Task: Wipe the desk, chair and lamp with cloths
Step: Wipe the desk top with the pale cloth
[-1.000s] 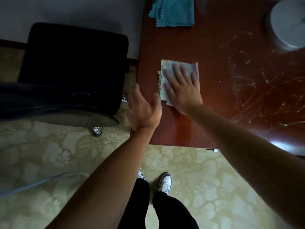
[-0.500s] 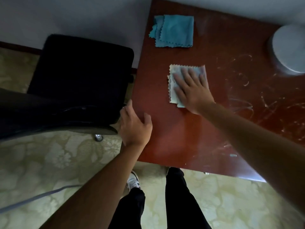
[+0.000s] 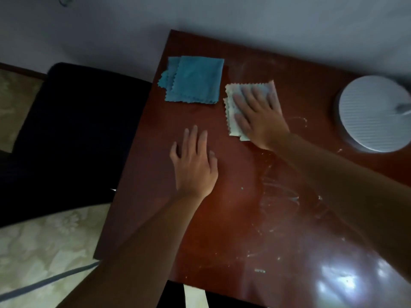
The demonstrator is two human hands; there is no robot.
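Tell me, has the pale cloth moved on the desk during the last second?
Yes. The pale cloth slid away from the desk's near edge, now beside the blue cloth.

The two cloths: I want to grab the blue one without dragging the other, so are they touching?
Apart. The head view shows a strip of bare desk between the blue cloth and the pale cloth under the right hand.

A pale floor (image 3: pixel 44 247) with a floral pattern fills the lower left. A grey cable (image 3: pixel 40 283) runs across it. A plain light wall (image 3: pixel 111 30) rises behind, edged by a dark skirting strip (image 3: pixel 20 68).
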